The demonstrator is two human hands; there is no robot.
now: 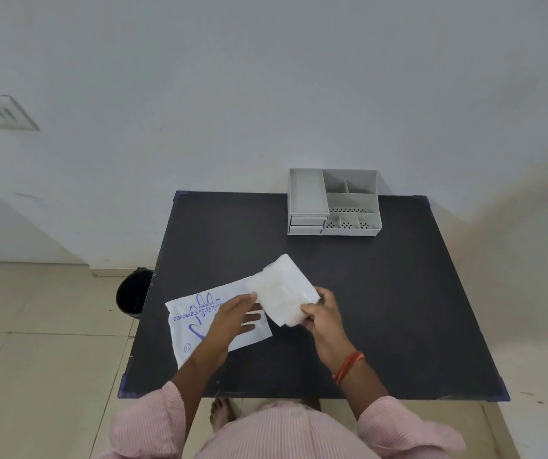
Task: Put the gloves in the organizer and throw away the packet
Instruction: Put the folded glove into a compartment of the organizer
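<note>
A white packet (pixel 193 321) printed with a blue hand and "DISPOSABLE POLYETHYL..." lies at the dark table's near left. My left hand (pixel 237 314) rests on the packet's right end, fingers pressing it flat, thumb touching the gloves. A folded stack of translucent white gloves (pixel 282 293) sticks out of that end, pointing up and right. My right hand (pixel 324 314) grips the stack's lower right corner. The grey organizer (pixel 333 202) stands at the table's far edge, its compartments bare.
The dark table (pixel 381 309) has blue-taped corners. A black bin (pixel 133 293) stands on the tiled floor just left of the table. A white wall rises behind. My bare foot shows under the near edge.
</note>
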